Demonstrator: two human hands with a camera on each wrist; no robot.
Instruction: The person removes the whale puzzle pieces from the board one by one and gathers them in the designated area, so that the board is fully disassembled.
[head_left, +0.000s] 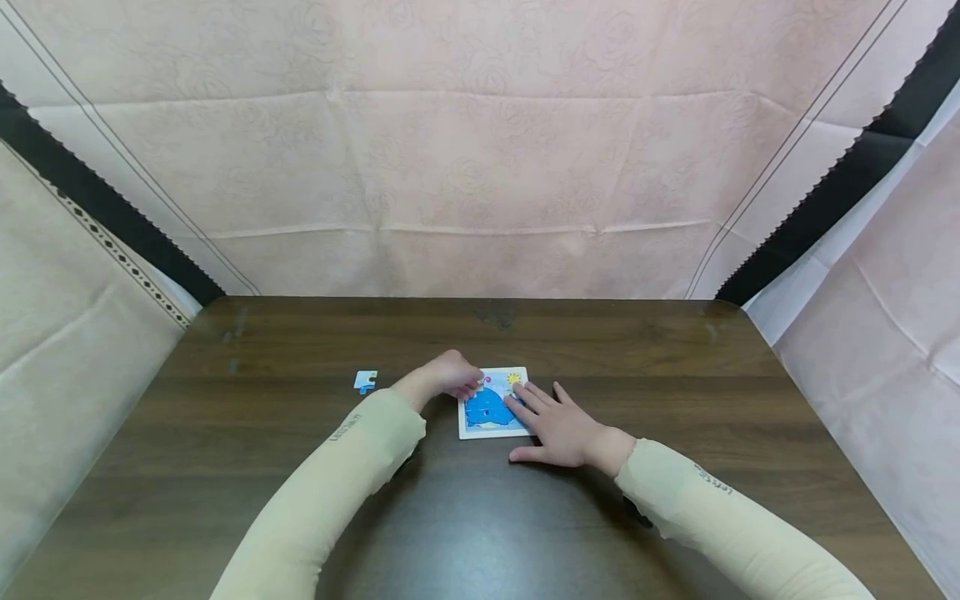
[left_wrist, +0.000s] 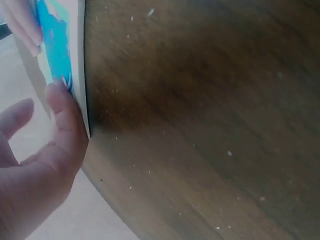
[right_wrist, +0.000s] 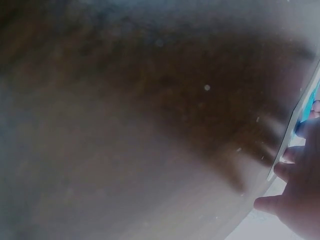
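Note:
A small jigsaw puzzle (head_left: pixel 489 408) with a white border and a blue whale-like picture lies flat on the table. My left hand (head_left: pixel 453 374) is at its upper left corner, fingers bent down onto the picture. In the left wrist view a fingertip of the left hand (left_wrist: pixel 52 140) touches the puzzle near its edge, and another digit stands apart with nothing pinched between them. My right hand (head_left: pixel 558 427) lies over the right side of the puzzle, fingers spread and straight. A loose jigsaw piece (head_left: pixel 365 381), light blue, lies left of the left forearm.
The brown wooden table (head_left: pixel 300 333) has rounded far corners. Behind it hangs a pale patterned cloth (head_left: pixel 480 167), with more cloth at both sides and black strips (head_left: pixel 832 183) along the seams.

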